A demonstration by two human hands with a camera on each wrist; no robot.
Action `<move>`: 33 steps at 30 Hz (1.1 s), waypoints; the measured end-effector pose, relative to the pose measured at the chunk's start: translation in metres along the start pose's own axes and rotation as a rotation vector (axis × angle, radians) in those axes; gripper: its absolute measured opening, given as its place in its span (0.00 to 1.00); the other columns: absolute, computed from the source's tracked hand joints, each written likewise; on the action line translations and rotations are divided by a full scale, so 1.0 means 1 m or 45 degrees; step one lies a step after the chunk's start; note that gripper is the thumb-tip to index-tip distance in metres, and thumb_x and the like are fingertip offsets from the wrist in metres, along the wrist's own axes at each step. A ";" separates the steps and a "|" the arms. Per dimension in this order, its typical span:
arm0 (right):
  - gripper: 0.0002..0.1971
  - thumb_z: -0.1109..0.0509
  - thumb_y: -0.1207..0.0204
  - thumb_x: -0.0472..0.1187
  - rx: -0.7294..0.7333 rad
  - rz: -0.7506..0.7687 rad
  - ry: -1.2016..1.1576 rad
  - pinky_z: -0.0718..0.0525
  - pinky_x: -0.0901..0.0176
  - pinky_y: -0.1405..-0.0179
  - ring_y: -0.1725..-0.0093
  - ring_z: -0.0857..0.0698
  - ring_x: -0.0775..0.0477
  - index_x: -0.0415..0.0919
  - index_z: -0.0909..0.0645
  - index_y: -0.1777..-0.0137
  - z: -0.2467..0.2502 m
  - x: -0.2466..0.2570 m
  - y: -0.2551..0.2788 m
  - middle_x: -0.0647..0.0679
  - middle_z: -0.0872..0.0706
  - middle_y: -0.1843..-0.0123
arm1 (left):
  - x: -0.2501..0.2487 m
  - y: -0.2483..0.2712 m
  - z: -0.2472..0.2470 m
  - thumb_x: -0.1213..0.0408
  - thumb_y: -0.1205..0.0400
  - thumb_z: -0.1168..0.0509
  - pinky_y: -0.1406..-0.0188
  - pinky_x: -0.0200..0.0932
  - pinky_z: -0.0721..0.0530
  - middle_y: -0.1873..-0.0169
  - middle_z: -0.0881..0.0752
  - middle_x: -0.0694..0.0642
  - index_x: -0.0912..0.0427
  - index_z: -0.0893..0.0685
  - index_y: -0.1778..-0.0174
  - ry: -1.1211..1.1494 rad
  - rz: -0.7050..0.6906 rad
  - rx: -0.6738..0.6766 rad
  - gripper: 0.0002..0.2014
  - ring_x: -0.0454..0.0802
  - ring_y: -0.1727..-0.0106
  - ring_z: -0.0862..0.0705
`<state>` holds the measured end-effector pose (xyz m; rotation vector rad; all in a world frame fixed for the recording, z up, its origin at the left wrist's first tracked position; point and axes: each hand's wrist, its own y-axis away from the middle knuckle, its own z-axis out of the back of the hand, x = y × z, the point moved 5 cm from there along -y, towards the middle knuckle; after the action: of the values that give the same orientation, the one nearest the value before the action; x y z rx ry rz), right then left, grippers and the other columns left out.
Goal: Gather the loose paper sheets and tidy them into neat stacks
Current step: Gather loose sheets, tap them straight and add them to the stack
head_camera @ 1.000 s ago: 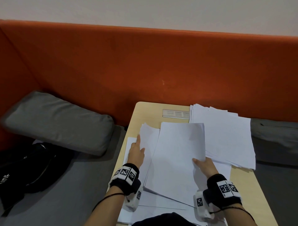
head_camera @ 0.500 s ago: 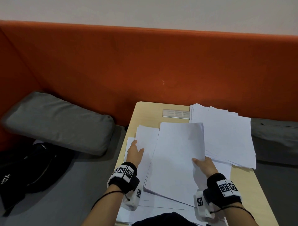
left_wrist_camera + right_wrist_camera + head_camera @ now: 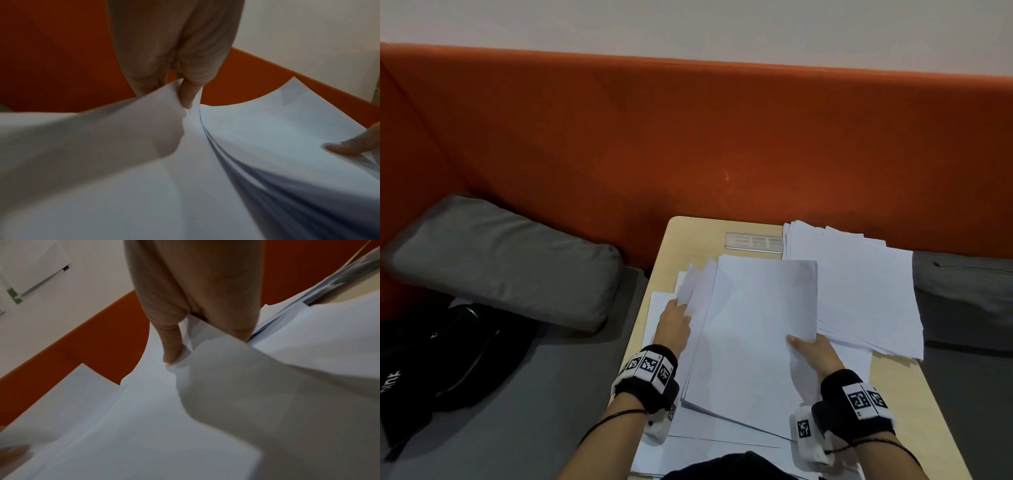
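White paper sheets cover the small wooden table (image 3: pixel 705 236). My right hand (image 3: pixel 813 353) grips a raised bundle of sheets (image 3: pixel 753 329) by its right edge, thumb on top; the right wrist view shows my thumb (image 3: pixel 171 345) pressing that bundle (image 3: pixel 144 410). My left hand (image 3: pixel 674 320) pinches a few loose sheets (image 3: pixel 697 284) just left of the bundle, lifted off the table; in the left wrist view my thumb (image 3: pixel 188 95) and fingers clamp their curled edge (image 3: pixel 102 138). More loose sheets (image 3: pixel 722 442) lie flat underneath.
A rough pile of sheets (image 3: pixel 859 291) sits on the table's far right. A metal plate (image 3: pixel 753 242) is set into the far edge. Orange upholstered backrest (image 3: pixel 688 137) behind. Grey cushion (image 3: pixel 506 260) and black bag (image 3: pixel 441 359) on the seat to the left.
My left hand went from resting flat on the loose sheets to pinching and lifting them toward the bundle. The right hand and its bundle have barely moved.
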<state>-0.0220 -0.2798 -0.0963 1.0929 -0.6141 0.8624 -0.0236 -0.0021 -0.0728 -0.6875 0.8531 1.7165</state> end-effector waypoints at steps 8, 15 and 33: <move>0.09 0.31 0.23 0.35 0.016 0.015 -0.031 0.26 0.53 0.53 0.53 0.20 0.40 0.32 0.23 0.45 -0.003 0.002 0.003 0.36 0.18 0.52 | 0.004 0.004 0.006 0.75 0.14 0.49 0.28 0.50 0.26 0.26 0.28 0.57 0.53 0.40 0.20 0.239 0.033 -0.027 0.26 0.56 0.28 0.26; 0.11 0.31 0.23 0.35 0.026 0.044 -0.034 0.26 0.54 0.53 0.53 0.20 0.39 0.31 0.22 0.43 -0.003 0.006 0.006 0.36 0.18 0.51 | 0.022 -0.008 -0.004 0.68 0.16 0.41 0.47 0.54 0.18 0.53 0.18 0.67 0.69 0.21 0.59 0.202 0.085 -0.027 0.09 0.65 0.49 0.18; 0.29 0.29 0.25 0.30 -0.111 0.692 -0.476 0.22 0.53 0.36 0.37 0.20 0.48 0.37 0.34 0.26 0.016 0.093 0.042 0.46 0.21 0.33 | -0.091 0.024 0.050 0.72 0.16 0.41 0.46 0.38 0.16 0.41 0.16 0.48 0.49 0.25 0.35 0.883 -0.528 0.133 0.17 0.44 0.41 0.15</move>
<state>-0.0072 -0.2591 0.0038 1.0285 -1.2889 1.0879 -0.0230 -0.0157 0.0328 -1.3205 1.1576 1.0493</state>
